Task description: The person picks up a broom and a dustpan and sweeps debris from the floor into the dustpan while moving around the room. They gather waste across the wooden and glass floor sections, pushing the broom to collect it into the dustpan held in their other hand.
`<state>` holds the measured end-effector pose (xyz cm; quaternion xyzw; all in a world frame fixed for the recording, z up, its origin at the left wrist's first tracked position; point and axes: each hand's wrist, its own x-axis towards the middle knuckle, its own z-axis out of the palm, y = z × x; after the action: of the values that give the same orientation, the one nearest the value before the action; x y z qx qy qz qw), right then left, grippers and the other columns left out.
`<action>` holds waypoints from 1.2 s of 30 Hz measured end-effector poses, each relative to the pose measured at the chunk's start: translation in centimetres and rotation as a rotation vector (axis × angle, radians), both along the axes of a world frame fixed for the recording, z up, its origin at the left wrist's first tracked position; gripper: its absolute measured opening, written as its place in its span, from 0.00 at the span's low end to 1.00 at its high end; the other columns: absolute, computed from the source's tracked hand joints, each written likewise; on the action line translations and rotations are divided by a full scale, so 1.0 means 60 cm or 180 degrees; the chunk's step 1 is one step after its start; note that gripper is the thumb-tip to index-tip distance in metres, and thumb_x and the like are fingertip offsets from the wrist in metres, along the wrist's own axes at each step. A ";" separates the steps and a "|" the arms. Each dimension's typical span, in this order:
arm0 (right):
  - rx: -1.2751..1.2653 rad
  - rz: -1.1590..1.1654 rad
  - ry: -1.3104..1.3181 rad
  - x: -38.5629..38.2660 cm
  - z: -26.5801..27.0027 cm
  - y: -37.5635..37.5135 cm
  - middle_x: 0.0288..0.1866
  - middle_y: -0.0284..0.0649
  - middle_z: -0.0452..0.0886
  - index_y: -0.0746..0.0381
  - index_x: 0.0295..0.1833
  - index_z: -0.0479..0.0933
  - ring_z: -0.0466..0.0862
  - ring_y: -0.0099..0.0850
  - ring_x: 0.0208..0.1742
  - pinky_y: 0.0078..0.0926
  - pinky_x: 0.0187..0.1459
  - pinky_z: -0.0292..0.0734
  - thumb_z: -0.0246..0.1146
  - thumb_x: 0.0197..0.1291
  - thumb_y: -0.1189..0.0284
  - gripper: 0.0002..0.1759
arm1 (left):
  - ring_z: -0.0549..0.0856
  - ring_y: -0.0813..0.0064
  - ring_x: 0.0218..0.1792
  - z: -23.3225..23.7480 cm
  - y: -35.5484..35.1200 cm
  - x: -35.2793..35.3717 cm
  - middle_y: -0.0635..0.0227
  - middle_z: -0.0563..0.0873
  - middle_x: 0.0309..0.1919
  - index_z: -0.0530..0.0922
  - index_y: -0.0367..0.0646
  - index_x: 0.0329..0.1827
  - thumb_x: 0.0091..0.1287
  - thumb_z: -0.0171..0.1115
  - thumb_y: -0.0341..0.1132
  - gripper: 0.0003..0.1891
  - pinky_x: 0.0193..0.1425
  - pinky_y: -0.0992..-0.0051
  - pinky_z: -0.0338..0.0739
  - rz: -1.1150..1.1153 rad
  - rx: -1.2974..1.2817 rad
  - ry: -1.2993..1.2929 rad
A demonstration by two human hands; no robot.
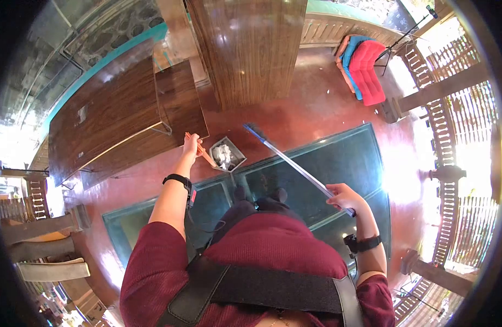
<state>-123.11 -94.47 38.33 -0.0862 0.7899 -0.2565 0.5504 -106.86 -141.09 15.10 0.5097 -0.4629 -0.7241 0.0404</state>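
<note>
My left hand (191,146) is closed around the orange-brown stick handle of a grey, box-shaped dustpan (240,158). The handle slants down to the dustpan's rim. Crumpled white scraps (223,155) lie inside it. On the other side, my right hand (342,197) grips a broom (294,166) near the end of its silver pole. The pole slants away to the upper left, where its blue and dark bristle head (253,131) is close over the red floor, to the right of the dustpan.
A brown wooden table (114,117) stands at left, beside a tall wood-grain panel (251,49). Green-framed dark panels (327,169) lie around my feet. Red and blue cushions (366,71) sit at the back right, near a tripod (395,46). Small white bits dot the red floor (316,92).
</note>
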 end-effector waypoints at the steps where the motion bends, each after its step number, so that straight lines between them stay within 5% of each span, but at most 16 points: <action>1: 0.0054 -0.0035 0.0095 0.004 -0.008 -0.007 0.22 0.34 0.72 0.69 0.59 0.60 0.71 0.21 0.19 0.17 0.19 0.67 0.60 0.44 0.80 0.33 | 0.77 0.66 0.20 0.012 -0.005 -0.004 0.65 0.72 0.29 0.59 0.47 0.41 0.53 0.50 0.40 0.16 0.19 0.68 0.74 -0.0055 0.0082 -0.0051; 6: -0.0014 -0.0411 0.0056 -0.015 -0.050 0.015 0.23 0.34 0.72 0.71 0.58 0.61 0.71 0.20 0.20 0.17 0.18 0.66 0.60 0.43 0.81 0.32 | 0.78 0.58 0.19 0.052 -0.002 -0.017 0.59 0.71 0.24 0.58 0.41 0.37 0.51 0.48 0.36 0.14 0.24 0.61 0.79 -0.0069 0.0514 -0.0053; 8: 0.0039 -0.0674 0.0000 -0.011 -0.057 0.023 0.22 0.33 0.72 0.71 0.57 0.61 0.71 0.20 0.20 0.16 0.18 0.66 0.59 0.43 0.82 0.31 | 0.78 0.55 0.20 -0.003 -0.017 -0.020 0.57 0.70 0.30 0.56 0.42 0.38 0.51 0.48 0.36 0.15 0.24 0.60 0.79 -0.0201 0.0529 0.0304; 17: 0.0001 -0.1544 -0.0056 -0.003 -0.081 0.081 0.21 0.34 0.72 0.72 0.57 0.60 0.72 0.20 0.18 0.15 0.15 0.64 0.60 0.46 0.81 0.30 | 0.77 0.50 0.24 0.019 0.021 -0.118 0.58 0.67 0.37 0.56 0.46 0.41 0.53 0.47 0.40 0.16 0.25 0.60 0.79 -0.0178 0.0340 0.0308; 27: -0.0181 -0.2189 0.0056 -0.101 -0.052 0.182 0.21 0.36 0.72 0.76 0.58 0.57 0.71 0.21 0.19 0.17 0.16 0.65 0.62 0.46 0.79 0.33 | 0.78 0.52 0.27 0.048 0.114 -0.324 0.57 0.69 0.42 0.61 0.40 0.42 0.51 0.47 0.42 0.19 0.28 0.59 0.77 -0.0461 0.0266 0.0391; 31: -0.0292 -0.2577 -0.0026 -0.149 -0.051 0.237 0.21 0.36 0.72 0.77 0.58 0.55 0.71 0.21 0.19 0.16 0.16 0.65 0.62 0.45 0.78 0.35 | 0.75 0.62 0.18 0.035 0.154 -0.430 0.61 0.68 0.38 0.56 0.50 0.42 0.51 0.47 0.39 0.17 0.18 0.64 0.74 -0.0432 0.0387 0.0367; 34: -0.0470 -0.2853 0.0075 -0.192 -0.041 0.268 0.22 0.34 0.73 0.73 0.45 0.68 0.72 0.19 0.19 0.14 0.16 0.64 0.62 0.46 0.78 0.19 | 0.78 0.55 0.27 0.054 0.202 -0.508 0.59 0.69 0.46 0.58 0.45 0.49 0.54 0.45 0.45 0.21 0.30 0.58 0.74 -0.0615 0.0082 0.0321; 36: -0.0573 -0.2710 -0.0044 -0.226 -0.038 0.293 0.23 0.35 0.73 0.72 0.46 0.68 0.72 0.18 0.19 0.14 0.16 0.65 0.61 0.46 0.79 0.19 | 0.78 0.56 0.27 0.062 0.234 -0.554 0.60 0.69 0.45 0.58 0.45 0.49 0.54 0.45 0.45 0.21 0.30 0.59 0.75 -0.0596 0.0061 0.0363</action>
<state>-136.66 -76.86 36.03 0.2013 0.7258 -0.5290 0.3911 -140.11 -127.07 18.79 0.4225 -0.4985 -0.7569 -0.0061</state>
